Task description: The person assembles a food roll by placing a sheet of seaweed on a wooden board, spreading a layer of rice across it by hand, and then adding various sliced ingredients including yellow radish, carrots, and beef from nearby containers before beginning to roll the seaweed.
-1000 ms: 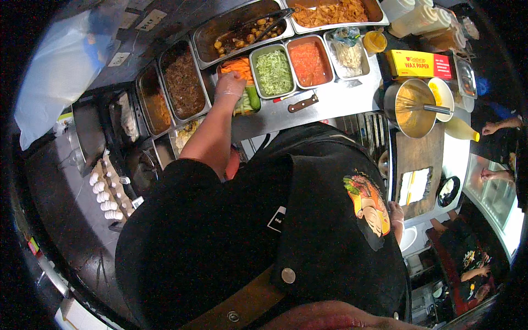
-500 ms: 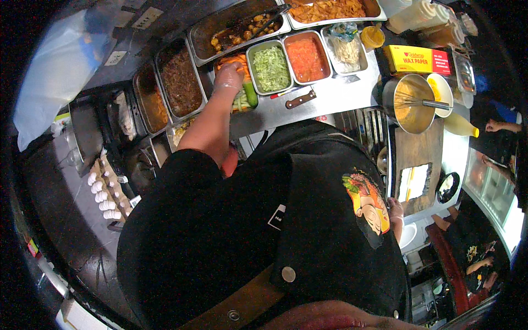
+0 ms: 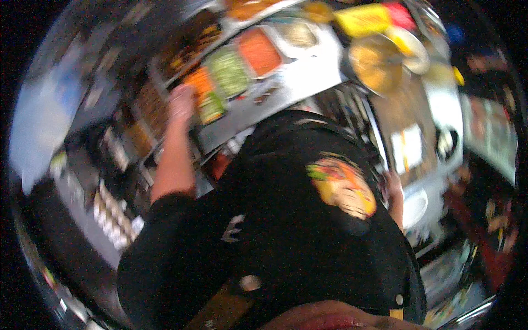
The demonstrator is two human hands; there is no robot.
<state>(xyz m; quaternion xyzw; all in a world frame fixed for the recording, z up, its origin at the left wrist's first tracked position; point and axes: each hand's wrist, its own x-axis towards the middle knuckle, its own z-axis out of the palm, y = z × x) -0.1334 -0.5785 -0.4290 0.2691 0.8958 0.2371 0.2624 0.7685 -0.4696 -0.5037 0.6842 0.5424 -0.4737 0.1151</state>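
Note:
My left hand [image 3: 181, 103], in a clear glove, is beside the tray of orange carrot strips [image 3: 199, 81] and green cucumber pieces [image 3: 211, 106]. Motion smears its fingers, so I cannot tell whether it holds anything. Trays of shredded light-green vegetable [image 3: 227, 75] and chopped red tomato [image 3: 258, 51] stand to its right. Low on the right, my right hand [image 3: 391, 188] is near the edge of the counter, its fingers too blurred to read. A white sheet with a yellow strip [image 3: 406, 148] lies on the wooden board [image 3: 400, 114] beyond it.
A knife [image 3: 267, 95] lies before the trays. A metal bowl of yellow mixture [image 3: 375, 65] stands near a yellow-and-red wax paper box [image 3: 363, 20]. A white bowl [image 3: 415, 209] sits by my right hand. Egg cartons [image 3: 114, 222] are at the left; people are at the far right.
The view has turned and blurred. My left hand has drawn back from over the carrots to the tray's left side. My right hand shows more fully beside my apron.

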